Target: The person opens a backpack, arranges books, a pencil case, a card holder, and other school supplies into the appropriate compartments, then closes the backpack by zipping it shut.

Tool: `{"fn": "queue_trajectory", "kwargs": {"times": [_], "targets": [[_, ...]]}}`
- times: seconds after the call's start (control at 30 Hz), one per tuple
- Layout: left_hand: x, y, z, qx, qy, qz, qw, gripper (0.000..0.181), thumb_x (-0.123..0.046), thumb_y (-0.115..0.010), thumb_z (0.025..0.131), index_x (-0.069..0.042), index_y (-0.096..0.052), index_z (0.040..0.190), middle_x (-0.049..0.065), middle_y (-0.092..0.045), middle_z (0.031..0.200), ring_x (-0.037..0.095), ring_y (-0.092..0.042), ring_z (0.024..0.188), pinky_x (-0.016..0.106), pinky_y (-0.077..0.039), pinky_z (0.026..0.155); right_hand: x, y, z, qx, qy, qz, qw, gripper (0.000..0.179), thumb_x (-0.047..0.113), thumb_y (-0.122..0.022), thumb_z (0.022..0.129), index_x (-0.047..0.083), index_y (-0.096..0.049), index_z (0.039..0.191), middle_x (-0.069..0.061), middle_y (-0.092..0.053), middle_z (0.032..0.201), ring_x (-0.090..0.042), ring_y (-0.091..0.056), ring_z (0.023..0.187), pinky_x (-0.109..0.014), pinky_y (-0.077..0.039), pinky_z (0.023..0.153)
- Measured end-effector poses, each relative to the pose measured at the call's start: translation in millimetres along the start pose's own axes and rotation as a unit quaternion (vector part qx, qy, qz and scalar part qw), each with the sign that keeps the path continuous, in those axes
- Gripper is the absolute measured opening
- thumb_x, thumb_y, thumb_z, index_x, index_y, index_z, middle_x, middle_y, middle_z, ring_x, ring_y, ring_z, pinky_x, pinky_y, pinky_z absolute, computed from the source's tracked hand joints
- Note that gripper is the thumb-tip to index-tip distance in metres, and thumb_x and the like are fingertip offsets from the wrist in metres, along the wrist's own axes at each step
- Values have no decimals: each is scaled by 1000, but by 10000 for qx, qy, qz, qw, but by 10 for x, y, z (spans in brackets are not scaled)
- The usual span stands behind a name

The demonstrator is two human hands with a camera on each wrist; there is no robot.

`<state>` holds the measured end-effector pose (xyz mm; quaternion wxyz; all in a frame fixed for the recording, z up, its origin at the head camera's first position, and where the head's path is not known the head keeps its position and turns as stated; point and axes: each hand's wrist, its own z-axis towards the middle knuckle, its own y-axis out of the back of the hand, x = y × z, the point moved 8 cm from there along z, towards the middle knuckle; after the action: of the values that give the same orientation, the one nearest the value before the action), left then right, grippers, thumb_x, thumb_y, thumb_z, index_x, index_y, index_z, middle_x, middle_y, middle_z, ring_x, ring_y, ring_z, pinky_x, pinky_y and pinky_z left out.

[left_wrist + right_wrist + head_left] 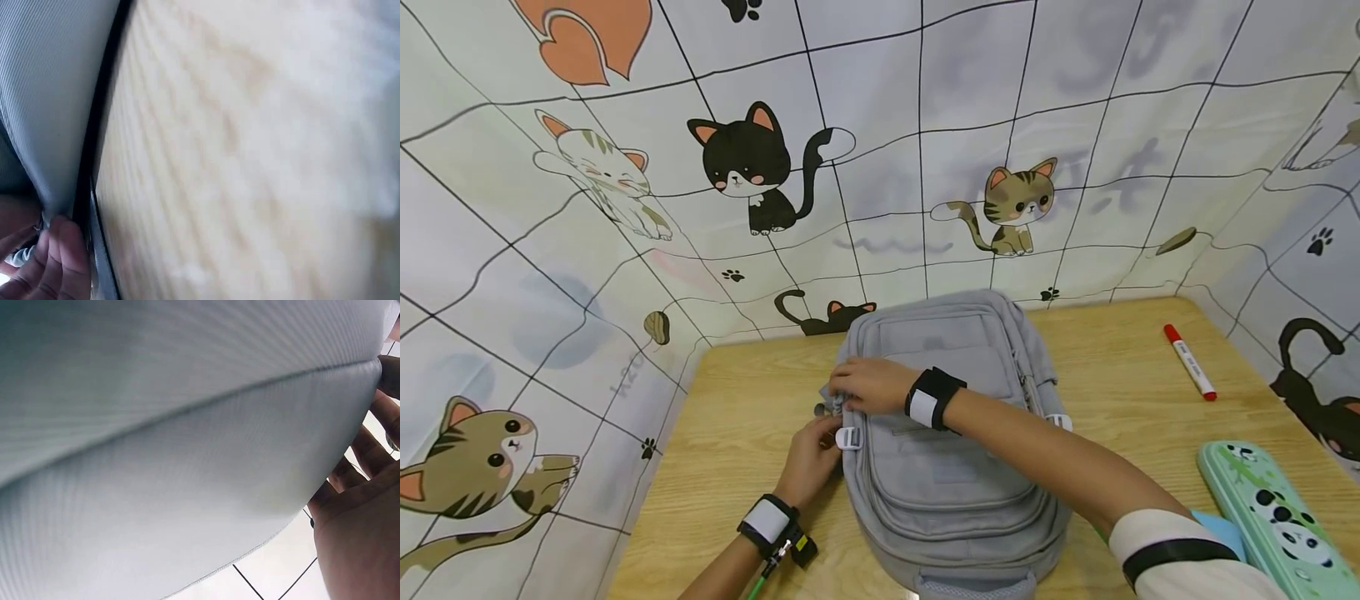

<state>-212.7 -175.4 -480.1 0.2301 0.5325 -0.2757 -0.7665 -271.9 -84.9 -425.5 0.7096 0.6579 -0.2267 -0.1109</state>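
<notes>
A grey backpack [936, 450] lies on the wooden table with its front pockets facing up. My right arm reaches across it, and the right hand [876, 385] holds the upper part of its left edge, fingers bent over the side. Just below, my left hand [811, 454] is at the same side, next to a white strap buckle [849, 438]. In the left wrist view, the left fingertips [69, 244] pinch the grey fabric near a gathered edge. The right fingers [372, 453] lie along the fabric edge in the right wrist view. A small dark round piece [820, 409] shows between the hands.
A red-capped white marker [1191, 362] lies at the right of the table [1120, 350]. Nearer, a green panda pencil case [1273, 517] rests beside a blue item [1221, 533], partly behind the right sleeve. Cat-printed cloth [887, 183] hangs around the table.
</notes>
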Motion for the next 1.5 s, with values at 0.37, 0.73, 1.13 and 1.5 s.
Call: {"fn": "queue_trajectory", "kwargs": {"times": [0.37,0.73,1.13,1.5], "targets": [[42,4,14,153,355,-148,9991,15,2,-63,84,-8,-66,94,2,-66,84,5,-56,71,19,-46,61,13,-10,-10,-203,168,-130,9996,31,30,-59,94,24,-61,125,4,-57,127,-15,-53,111,-30,-46,92],[41,31,-106,210,568,-370,9975,12,-2,-63,86,-13,-66,89,-3,-64,79,4,-56,69,19,-47,61,35,-67,38,-711,466,-631,9944,17,27,-63,92,30,-69,107,4,-58,110,-13,-50,93,-27,-45,79],[-38,19,-385,507,1281,-760,9875,3,-10,-66,88,-12,-67,90,-3,-63,72,6,-57,61,20,-47,53,53,16,15,-620,282,-482,9965,17,22,-62,93,27,-69,107,3,-59,111,-14,-51,94,-28,-45,81],[-49,21,-551,454,1358,-801,9865,8,-18,-67,88,-10,-68,90,-4,-64,74,3,-58,63,20,-48,55,53,-6,24,-724,340,-475,9957,15,22,-62,92,27,-70,105,3,-59,110,-14,-51,91,-28,-45,79]]}}
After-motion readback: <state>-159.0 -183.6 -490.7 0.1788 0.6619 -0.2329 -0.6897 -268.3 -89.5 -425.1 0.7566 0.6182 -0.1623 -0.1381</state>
